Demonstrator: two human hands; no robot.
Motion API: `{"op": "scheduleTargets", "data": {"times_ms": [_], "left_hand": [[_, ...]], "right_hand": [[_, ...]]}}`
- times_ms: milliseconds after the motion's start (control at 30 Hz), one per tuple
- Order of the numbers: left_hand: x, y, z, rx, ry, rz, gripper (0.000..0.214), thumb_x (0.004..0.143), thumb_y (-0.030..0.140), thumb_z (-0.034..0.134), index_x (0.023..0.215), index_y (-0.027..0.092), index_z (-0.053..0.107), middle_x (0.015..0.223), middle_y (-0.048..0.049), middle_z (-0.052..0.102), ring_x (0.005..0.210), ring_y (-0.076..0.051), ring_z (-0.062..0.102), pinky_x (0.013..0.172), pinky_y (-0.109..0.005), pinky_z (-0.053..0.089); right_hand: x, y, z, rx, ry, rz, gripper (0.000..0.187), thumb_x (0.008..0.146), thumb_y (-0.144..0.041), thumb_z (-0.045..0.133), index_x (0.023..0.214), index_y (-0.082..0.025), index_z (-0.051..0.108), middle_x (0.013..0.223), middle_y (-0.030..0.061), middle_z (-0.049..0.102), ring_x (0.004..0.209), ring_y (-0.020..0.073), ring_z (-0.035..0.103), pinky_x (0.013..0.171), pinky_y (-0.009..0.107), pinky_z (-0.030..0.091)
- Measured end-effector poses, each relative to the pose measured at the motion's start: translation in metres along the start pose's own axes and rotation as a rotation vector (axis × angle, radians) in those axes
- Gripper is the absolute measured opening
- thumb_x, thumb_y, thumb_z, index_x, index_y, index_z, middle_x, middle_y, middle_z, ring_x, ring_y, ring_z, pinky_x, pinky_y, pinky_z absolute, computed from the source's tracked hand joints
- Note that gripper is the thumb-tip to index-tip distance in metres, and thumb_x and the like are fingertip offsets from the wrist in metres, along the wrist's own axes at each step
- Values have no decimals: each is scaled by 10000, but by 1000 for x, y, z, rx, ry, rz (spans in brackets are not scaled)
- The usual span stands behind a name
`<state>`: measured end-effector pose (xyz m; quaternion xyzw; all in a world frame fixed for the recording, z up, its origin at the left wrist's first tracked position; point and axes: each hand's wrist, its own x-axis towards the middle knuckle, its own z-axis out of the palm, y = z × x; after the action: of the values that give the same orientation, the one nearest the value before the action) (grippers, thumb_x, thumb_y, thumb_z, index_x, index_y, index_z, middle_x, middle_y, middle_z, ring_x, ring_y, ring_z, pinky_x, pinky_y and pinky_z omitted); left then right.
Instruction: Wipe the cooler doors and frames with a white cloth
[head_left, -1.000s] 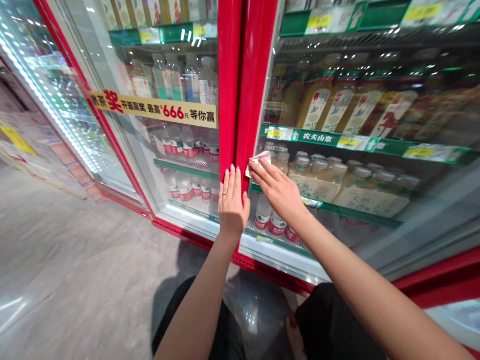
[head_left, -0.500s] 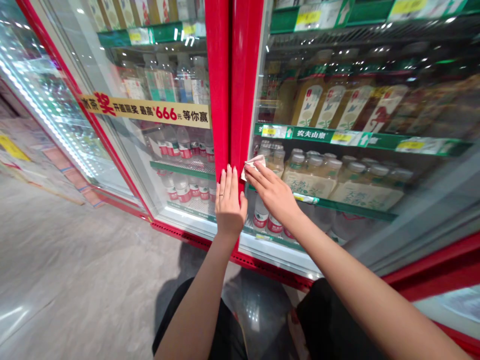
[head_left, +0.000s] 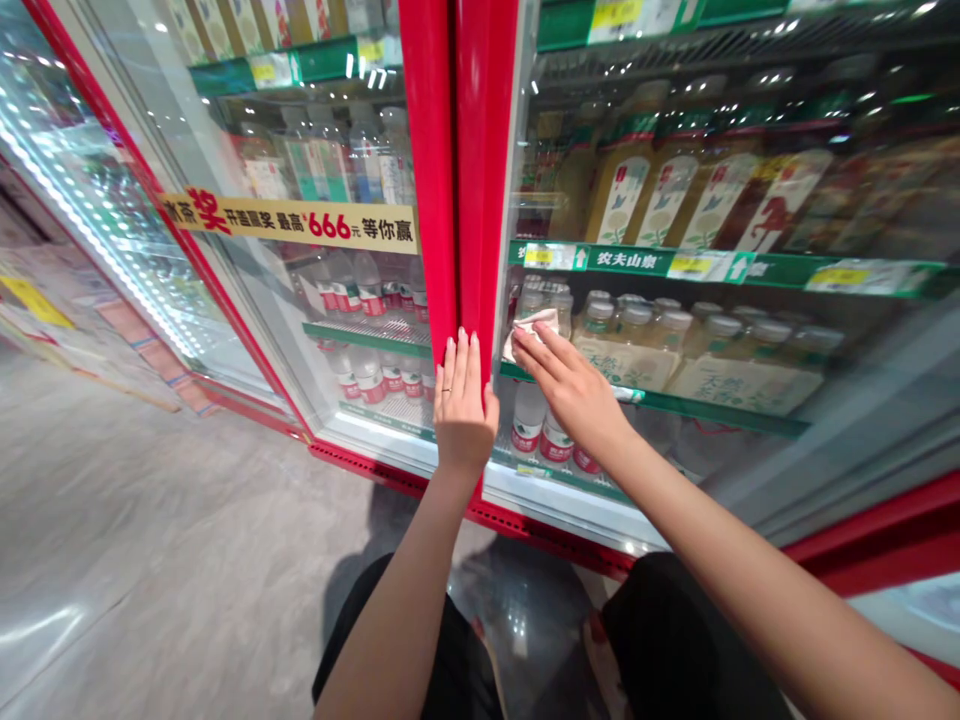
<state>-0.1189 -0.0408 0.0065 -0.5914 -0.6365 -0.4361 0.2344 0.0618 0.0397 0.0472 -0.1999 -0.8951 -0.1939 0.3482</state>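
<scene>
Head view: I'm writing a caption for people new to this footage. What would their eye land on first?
The bright red door frames run down the middle of the picture, with the left hand laid flat on them. Just right, the right hand presses a white cloth to the glass door before shelved bottles. A yellow banner with red "666" crosses the left door.

green-edged shelf (head_left: 780,268), drink bottles (head_left: 667,195) upright on it in a row
</scene>
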Motion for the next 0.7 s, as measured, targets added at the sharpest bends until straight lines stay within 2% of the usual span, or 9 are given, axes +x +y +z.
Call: {"op": "scheduleTargets", "data": {"times_ms": [67, 167, 300, 467, 600, 700], "left_hand": [[0, 1, 1, -2, 2, -2, 772, 1052, 138, 469, 1794, 201, 264, 1831, -84, 367, 1725, -215, 307, 1433, -474, 299], [0, 2, 2, -4, -4, -4, 772, 1056, 149, 472, 1797, 200, 258, 1825, -90, 379, 1720, -226, 321, 1432, -484, 300], [-1, 5, 1, 6, -6, -2, 776, 1060, 144, 467, 1802, 215, 248, 1825, -80, 379, 1715, -224, 332, 1438, -473, 283], [-4, 9, 4, 12, -7, 27, 806, 1044, 121, 478, 1805, 215, 231, 1827, -86, 376, 1706, -231, 359, 1433, -474, 293], [-6, 10, 8, 23, -9, 53, 825, 1046, 123, 482, 1812, 210, 190, 1826, -92, 372, 1705, -235, 359, 1424, -478, 316], [-7, 12, 9, 39, -5, 88, 807, 1057, 128, 481, 1810, 198, 197, 1824, -91, 376, 1709, -231, 348, 1419, -472, 329]], "right_hand": [[2, -2, 3, 12, -25, -13, 637, 1130, -83, 419, 1743, -253, 417, 1761, 40, 466, 1683, 244, 361, 1406, 482, 394], [-4, -2, 6, -14, -70, -80, 600, 1120, -69, 438, 1705, -196, 483, 1730, 77, 510, 1655, 257, 427, 1369, 497, 455], [-19, 2, -1, -92, -33, -85, 578, 1121, -58, 429, 1689, -138, 498, 1718, 96, 526, 1653, 259, 434, 1365, 468, 463], [-16, 1, -6, -114, 21, -5, 575, 1140, -91, 414, 1704, -178, 484, 1740, 64, 509, 1682, 246, 380, 1393, 456, 418], [-21, 2, -3, -139, -23, -96, 533, 1128, -74, 432, 1648, -104, 547, 1719, 98, 533, 1645, 268, 457, 1348, 459, 483], [-33, 7, -5, -125, -41, -103, 615, 1108, -40, 446, 1713, -145, 459, 1732, 90, 512, 1649, 244, 451, 1340, 443, 492]]}}
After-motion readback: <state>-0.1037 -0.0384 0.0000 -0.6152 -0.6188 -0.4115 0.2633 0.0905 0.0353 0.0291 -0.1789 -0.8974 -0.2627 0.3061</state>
